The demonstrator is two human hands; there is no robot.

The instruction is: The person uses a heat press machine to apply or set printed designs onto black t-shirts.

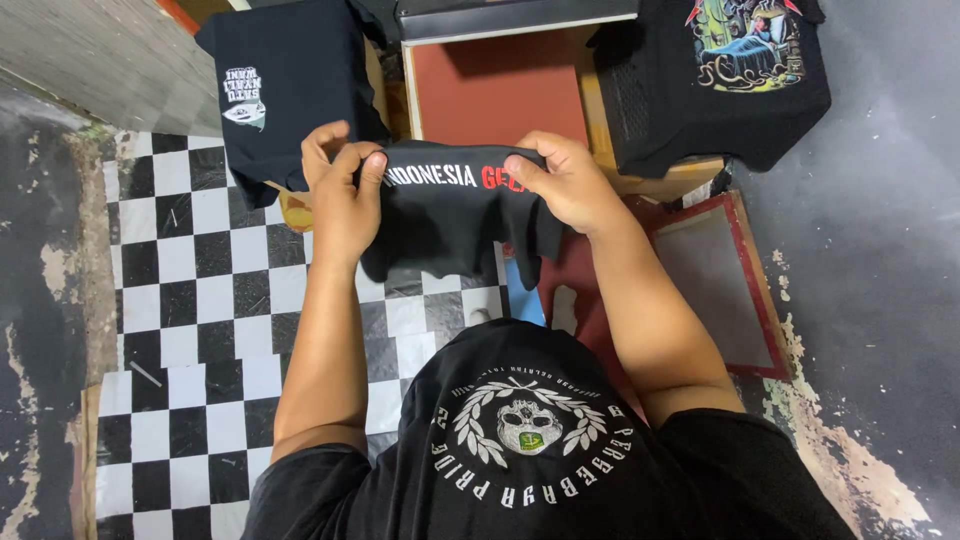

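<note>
Two hands, left hand and right hand, pinch closed on the top edge of a limp, light black cotton garment with white and red lettering; it likely handles best held at the corners.

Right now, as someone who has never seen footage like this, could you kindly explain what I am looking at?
There is no machine here: a camera worn on a person's head looks down at their two bare hands. The left hand and right hand pinch the top edge of a folded black printed T-shirt, held up between them. Beyond it lies a reddish-brown flat board, with a black T-shirt with a small white print on the left and a black T-shirt with a colourful print on the right. Below is a black-and-white chequered floor; a red-framed screen lies right.
</note>
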